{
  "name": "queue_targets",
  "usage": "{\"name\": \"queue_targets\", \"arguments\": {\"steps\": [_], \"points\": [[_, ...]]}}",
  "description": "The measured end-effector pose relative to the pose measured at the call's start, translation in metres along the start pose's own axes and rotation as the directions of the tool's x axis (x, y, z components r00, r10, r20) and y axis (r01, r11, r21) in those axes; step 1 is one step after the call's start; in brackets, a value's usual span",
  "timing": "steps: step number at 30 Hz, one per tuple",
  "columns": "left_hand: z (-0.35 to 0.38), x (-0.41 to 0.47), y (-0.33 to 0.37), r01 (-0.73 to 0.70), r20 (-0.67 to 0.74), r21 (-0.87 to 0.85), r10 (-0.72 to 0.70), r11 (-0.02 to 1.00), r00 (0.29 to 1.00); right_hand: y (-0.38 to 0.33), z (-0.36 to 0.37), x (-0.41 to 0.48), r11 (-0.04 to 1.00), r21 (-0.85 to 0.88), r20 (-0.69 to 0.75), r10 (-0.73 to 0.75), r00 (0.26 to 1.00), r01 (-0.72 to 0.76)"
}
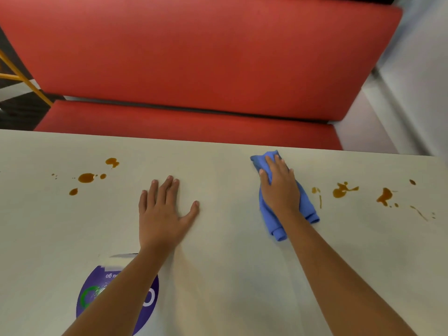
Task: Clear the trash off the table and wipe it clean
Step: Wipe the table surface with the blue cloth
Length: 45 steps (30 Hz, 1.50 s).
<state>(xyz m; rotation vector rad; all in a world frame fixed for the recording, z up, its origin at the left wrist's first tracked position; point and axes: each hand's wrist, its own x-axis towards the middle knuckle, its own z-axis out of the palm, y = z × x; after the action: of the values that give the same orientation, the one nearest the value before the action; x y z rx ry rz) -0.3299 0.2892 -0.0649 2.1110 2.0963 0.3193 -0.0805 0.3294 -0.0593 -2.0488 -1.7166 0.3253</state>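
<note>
Right hand (278, 187) presses flat, fingers extended, on blue cloth (306, 206) near the table's (230, 263) far edge, right of centre. Left hand (162, 212) rests flat, fingers spread, mid-table. Brown stains (86, 177) lie toward both side edges

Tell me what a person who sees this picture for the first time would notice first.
The big red bench seat fills the top of the view, behind the pale table. On the table, brown spills lie in two groups, one at the far left and one at the right. Between them, the right hand presses a folded blue cloth flat, and the left hand rests open on the bare surface.
</note>
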Motion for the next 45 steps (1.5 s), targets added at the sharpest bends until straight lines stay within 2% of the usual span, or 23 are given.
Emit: {"name": "queue_targets", "arguments": {"steps": [6, 10, 12, 14, 20, 24, 29, 31, 33, 39, 42, 45], "points": [[0.0, 0.001, 0.002, -0.006, -0.009, -0.008, 0.005, 1.0, 1.0, -0.03, 0.016, -0.046, 0.994, -0.097, -0.037, -0.054, 0.998, 0.051], [0.0, -0.001, 0.001, -0.003, -0.018, -0.014, 0.003, 1.0, 1.0, -0.057, 0.03, -0.04, 0.986, -0.064, 0.01, -0.156, 0.988, 0.156], [0.0, 0.001, 0.001, -0.012, -0.019, -0.015, 0.012, 1.0, 1.0, -0.054, 0.029, -0.025, 0.985, -0.036, 0.08, -0.165, 0.983, 0.168], [0.0, 0.0, 0.0, -0.016, -0.021, -0.017, 0.016, 1.0, 1.0, -0.043, 0.023, -0.014, 0.982, -0.035, 0.086, -0.182, 0.979, 0.186], [0.001, -0.001, -0.002, -0.042, -0.025, -0.024, 0.041, 0.999, 0.999, 0.0, -0.005, -0.02, 0.999, -0.03, 0.008, 0.015, 1.0, -0.014], [0.002, 0.0, -0.003, -0.055, -0.019, -0.01, 0.054, 0.998, 0.998, -0.01, -0.004, -0.06, 0.997, -0.033, -0.027, 0.068, 0.997, -0.069], [0.002, -0.001, -0.003, -0.067, -0.008, -0.02, 0.067, 0.998, 0.998, -0.026, 0.001, -0.109, 1.0, 0.001, 0.005, -0.009, 1.0, 0.009], [0.001, -0.001, -0.004, -0.072, -0.008, -0.02, 0.072, 0.997, 0.997, -0.014, -0.007, -0.125, 0.998, 0.03, 0.05, -0.052, 0.997, 0.05], [0.001, -0.001, -0.004, -0.079, -0.012, -0.021, 0.079, 0.997, 0.997, 0.004, -0.021, -0.136, 0.996, 0.057, 0.027, -0.075, 0.997, 0.073], [0.0, -0.001, -0.002, -0.072, -0.016, -0.007, 0.072, 0.997, 0.997, 0.084, -0.071, -0.155, 0.991, 0.131, 0.009, -0.038, 0.999, 0.036], [-0.001, -0.002, -0.003, -0.067, -0.011, -0.021, 0.067, 0.998, 0.998, 0.129, -0.099, -0.166, 0.99, 0.138, -0.046, 0.043, 0.998, -0.036], [-0.003, -0.004, -0.003, -0.078, -0.005, -0.026, 0.078, 0.997, 0.997, 0.164, -0.118, -0.169, 0.969, 0.123, -0.123, 0.229, 0.965, -0.215]]}}
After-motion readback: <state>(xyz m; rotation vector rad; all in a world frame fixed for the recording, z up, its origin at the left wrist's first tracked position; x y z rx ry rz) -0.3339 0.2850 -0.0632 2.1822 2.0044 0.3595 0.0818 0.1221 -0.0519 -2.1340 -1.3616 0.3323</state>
